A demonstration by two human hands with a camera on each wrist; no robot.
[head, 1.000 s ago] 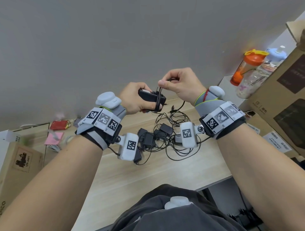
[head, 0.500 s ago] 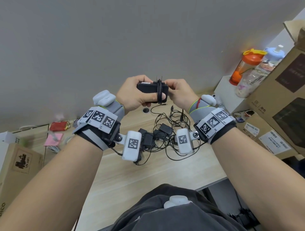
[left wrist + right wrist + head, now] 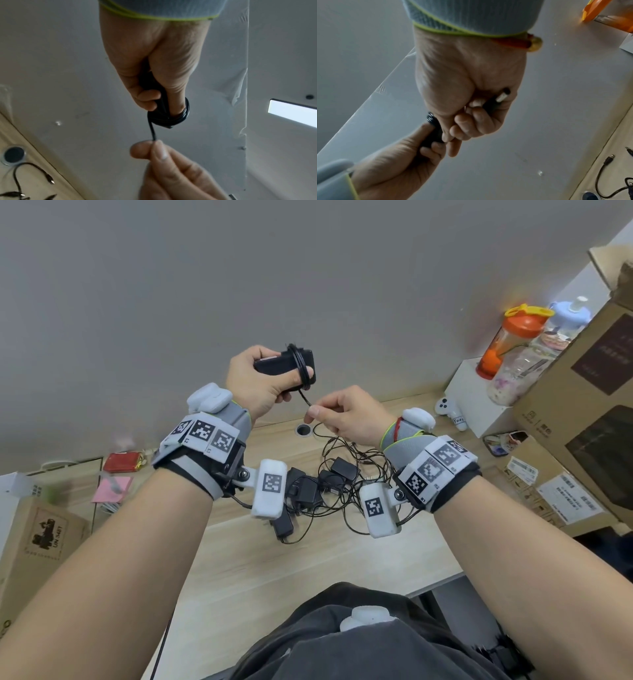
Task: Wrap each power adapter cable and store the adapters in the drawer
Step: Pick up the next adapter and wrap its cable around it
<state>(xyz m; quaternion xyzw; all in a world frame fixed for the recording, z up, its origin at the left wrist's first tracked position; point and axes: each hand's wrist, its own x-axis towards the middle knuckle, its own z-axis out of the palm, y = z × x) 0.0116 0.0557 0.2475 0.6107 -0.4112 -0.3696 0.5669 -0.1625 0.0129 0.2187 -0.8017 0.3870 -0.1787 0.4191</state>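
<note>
My left hand (image 3: 260,385) grips a black power adapter (image 3: 284,368) raised in front of the wall, with several turns of its black cable (image 3: 298,361) wound round the body. Just below and to the right, my right hand (image 3: 342,416) pinches the free strand between thumb and forefinger. In the left wrist view the coils (image 3: 171,116) sit at my left thumb, and the strand (image 3: 152,132) runs down to my right fingertips (image 3: 150,150). The right wrist view shows the barrel plug (image 3: 498,98) tucked in my right palm. A tangled pile of other black adapters (image 3: 325,484) lies on the wooden table (image 3: 308,559). No drawer is in view.
Cardboard boxes (image 3: 582,371) stack along the right, with an orange-lidded bottle (image 3: 513,337) on a white box beside them. Another cardboard box (image 3: 37,542) stands at the left, near red and pink items. A cable grommet (image 3: 302,430) is set in the table's back edge.
My left hand has lifted the adapter higher and to the left. My right hand has come off the adapter and dropped below it, drawing the cable strand downward.
</note>
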